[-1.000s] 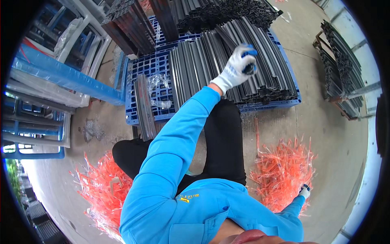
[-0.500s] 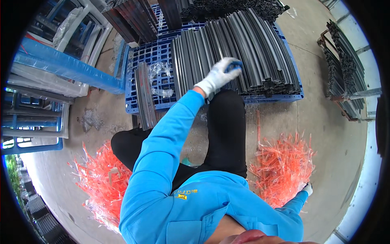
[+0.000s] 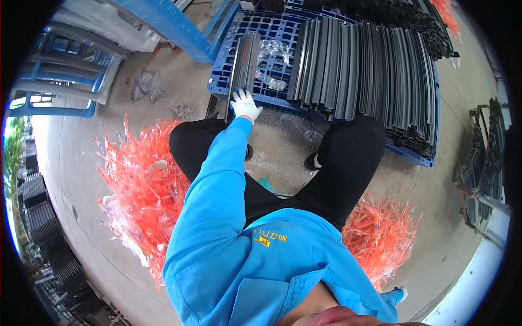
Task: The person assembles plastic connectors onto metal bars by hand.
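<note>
While the left hand (image 3: 246,106) lies spread over strips (image 3: 244,60) near twelve o'clock, the right hand's (image 3: 403,294) grip cannot be told; the strips look stiff, slick, best held mid-length.

My left hand (image 3: 246,103) wears a white cloth glove (image 3: 249,111), and the blue tips of my fingers (image 3: 244,89) look like rubber. The long grey strips (image 3: 246,61) at my fingers look hard, smooth and shiny. Just right of my fingers, crinkly clear plastic wrap (image 3: 271,81) shines on a hard blue plastic pallet (image 3: 218,87). Left of my fingers and nearer me, the orange heap (image 3: 144,187) is thin, glossy plastic. Behind my fingers, my blue sleeve (image 3: 220,168) is matt cloth.
</note>
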Available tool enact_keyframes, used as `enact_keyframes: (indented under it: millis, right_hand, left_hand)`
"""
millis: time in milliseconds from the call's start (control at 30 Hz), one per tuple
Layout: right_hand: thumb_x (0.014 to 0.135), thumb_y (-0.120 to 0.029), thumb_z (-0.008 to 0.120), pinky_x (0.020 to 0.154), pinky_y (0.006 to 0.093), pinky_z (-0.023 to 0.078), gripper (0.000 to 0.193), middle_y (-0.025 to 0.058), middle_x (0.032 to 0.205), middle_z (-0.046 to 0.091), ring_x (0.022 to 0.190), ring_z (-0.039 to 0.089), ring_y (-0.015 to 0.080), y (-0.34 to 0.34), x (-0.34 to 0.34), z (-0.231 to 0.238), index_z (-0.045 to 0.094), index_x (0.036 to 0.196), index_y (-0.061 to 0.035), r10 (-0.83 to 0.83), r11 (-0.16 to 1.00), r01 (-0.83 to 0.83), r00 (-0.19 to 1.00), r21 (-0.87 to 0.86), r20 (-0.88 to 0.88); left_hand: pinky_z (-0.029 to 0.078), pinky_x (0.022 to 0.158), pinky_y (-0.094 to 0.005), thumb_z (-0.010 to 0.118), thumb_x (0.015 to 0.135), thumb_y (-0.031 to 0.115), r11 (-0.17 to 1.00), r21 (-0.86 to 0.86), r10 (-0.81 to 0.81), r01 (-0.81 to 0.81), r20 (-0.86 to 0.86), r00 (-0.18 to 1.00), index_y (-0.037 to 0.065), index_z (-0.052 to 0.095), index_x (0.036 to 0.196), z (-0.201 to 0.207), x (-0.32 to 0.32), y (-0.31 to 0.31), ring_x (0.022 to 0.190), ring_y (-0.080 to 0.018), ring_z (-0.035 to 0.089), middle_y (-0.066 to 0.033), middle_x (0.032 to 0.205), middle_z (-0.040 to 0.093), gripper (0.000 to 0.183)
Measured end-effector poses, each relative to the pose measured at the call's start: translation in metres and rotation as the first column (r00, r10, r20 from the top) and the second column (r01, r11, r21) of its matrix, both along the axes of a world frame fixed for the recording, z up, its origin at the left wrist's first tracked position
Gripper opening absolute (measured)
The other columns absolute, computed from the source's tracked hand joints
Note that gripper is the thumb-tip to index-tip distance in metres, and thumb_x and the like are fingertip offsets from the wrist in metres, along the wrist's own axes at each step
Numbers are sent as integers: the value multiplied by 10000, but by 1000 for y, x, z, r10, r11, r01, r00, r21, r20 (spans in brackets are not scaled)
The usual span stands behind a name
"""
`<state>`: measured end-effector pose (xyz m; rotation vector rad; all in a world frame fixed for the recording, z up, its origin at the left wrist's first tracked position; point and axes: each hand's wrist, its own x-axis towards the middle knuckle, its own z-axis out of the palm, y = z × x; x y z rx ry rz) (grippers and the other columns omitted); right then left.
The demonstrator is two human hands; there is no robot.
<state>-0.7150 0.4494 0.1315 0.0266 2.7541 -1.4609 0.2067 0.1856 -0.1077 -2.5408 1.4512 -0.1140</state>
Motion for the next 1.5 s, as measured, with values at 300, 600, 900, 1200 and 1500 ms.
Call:
enact_keyframes:
  millis: [300,600,900,1200,1500]
  right_hand:
    - [852,-423,553,630,286,472,419,67,744,650,650,567,190,-111,93,73,670,902,-24,392,902,-299,870,311,-300]
    - [899,-209,520,642,171,398,287,41,992,664,728,535,92,-284,347,122,631,1097,-33,893,273,-960,227,65,-388]
    - [786,-10,568,483,174,335,280,46,839,649,541,435,63,-331,592,48,630,1059,-25,929,-368,-848,-353,-380,-111]
    - [807,-156,625,555,199,430,244,45,780,629,601,506,90,-322,653,-25,627,991,4,870,-448,-855,-484,-262,92]
    - [814,-170,623,587,218,450,289,61,828,633,659,535,105,-314,668,-18,598,1047,0,878,-383,-861,-452,-335,158]
  left_hand:
    - [380,886,-525,651,714,429,964,57,-257,260,-55,965,175,300,1401,14,-24,12,1203,-405,387,-244,1355,345,812]
    - [476,767,-439,662,716,268,988,154,80,-7,-475,877,187,287,1406,16,-24,-16,904,-320,592,-192,1147,540,789]
    - [522,643,-368,614,765,185,897,-284,-143,-338,-911,387,145,462,1308,87,5,-5,750,-269,623,-162,932,631,565]
    - [542,621,-335,544,829,122,947,128,-191,-294,-511,-838,65,470,1280,236,22,32,817,-318,639,-245,988,616,461]
    - [534,622,-278,577,813,68,758,141,-461,-637,-575,-676,48,486,1239,255,-2,66,763,-268,635,-208,902,614,436]
